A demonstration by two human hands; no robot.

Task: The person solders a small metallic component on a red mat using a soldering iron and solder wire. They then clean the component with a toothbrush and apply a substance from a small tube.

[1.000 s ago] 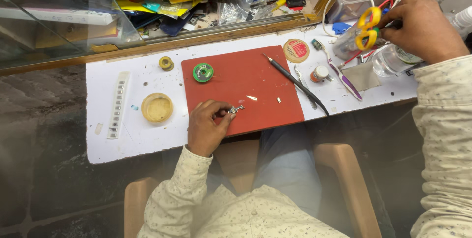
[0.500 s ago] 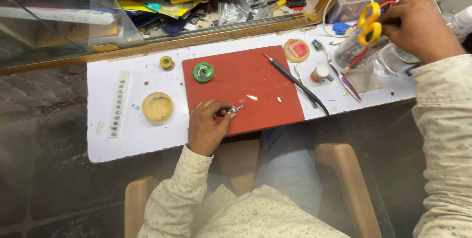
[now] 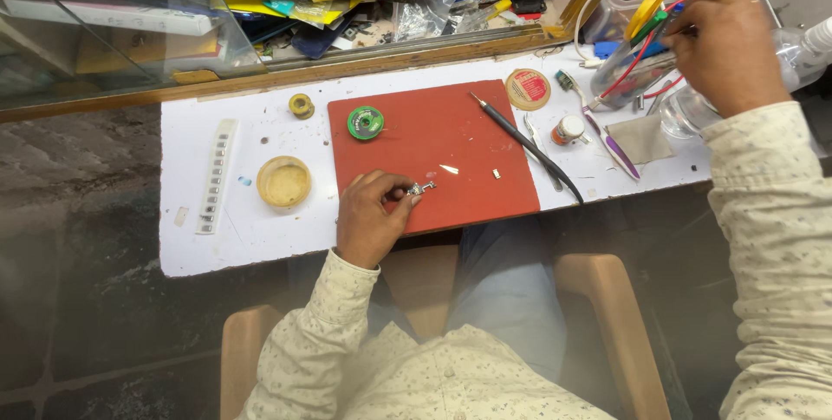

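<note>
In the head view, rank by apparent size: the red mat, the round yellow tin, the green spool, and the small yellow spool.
1. red mat, by far the largest
2. round yellow tin
3. green spool
4. small yellow spool, the smallest

All lie on the same white board, so nearness hardly skews the order.

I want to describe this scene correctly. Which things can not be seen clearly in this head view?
- Small metal part at the left hand: too small to identify.
- What the right hand grips inside the clear tool holder: hidden by the hand.
- Clear bottle: cut off by the right edge.
</note>
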